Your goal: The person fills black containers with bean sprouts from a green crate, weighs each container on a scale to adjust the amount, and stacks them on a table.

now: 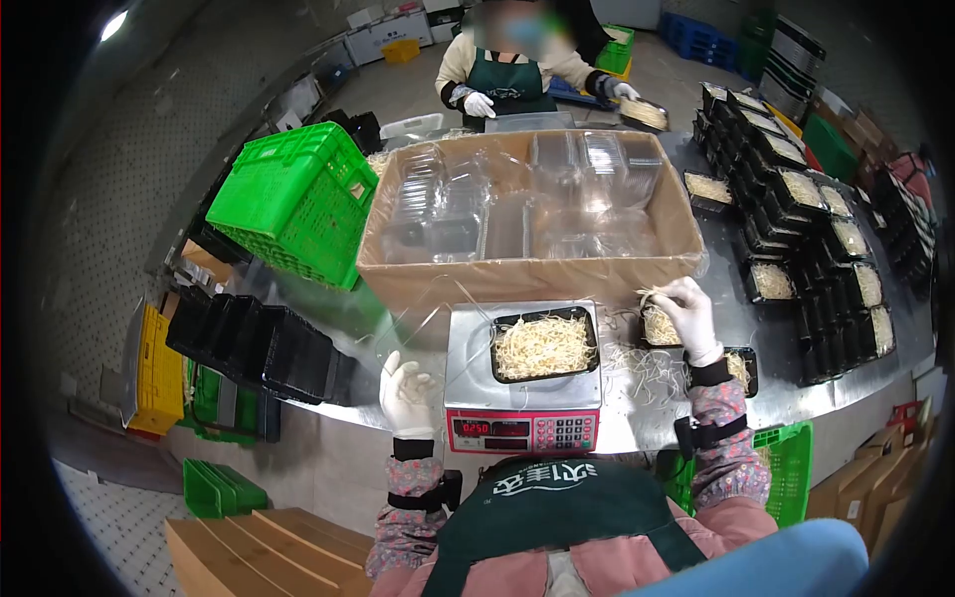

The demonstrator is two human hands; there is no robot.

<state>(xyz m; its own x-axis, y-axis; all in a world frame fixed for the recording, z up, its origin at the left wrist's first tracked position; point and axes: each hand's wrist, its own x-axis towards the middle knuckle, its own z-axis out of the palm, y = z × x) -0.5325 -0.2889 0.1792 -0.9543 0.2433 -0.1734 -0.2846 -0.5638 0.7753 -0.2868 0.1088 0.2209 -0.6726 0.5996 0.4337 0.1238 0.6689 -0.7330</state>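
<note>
A black tray of bean sprouts (pixel 545 344) rests on the steel pan of a red digital scale (pixel 522 431), whose display seems to read 0.250. My right hand (pixel 688 316), in a white glove, pinches a few bean sprouts (pixel 651 295) at its fingertips, just above another sprout-filled black tray (pixel 661 329) right of the scale. A further small tray (pixel 738 370) lies partly behind my right wrist. My left hand (pixel 406 396), also gloved, is held left of the scale with fingers loosely apart and nothing visible in them. Loose sprouts (pixel 642 373) are scattered beside the scale.
A big cardboard box (pixel 527 269) of clear plastic containers stands behind the scale. Left are a tilted green crate (pixel 298 199) and stacked black trays (pixel 264 348). Filled trays (pixel 796 229) are stacked on the right. Across the table, a co-worker (pixel 512 80) touches a tray (pixel 645 115).
</note>
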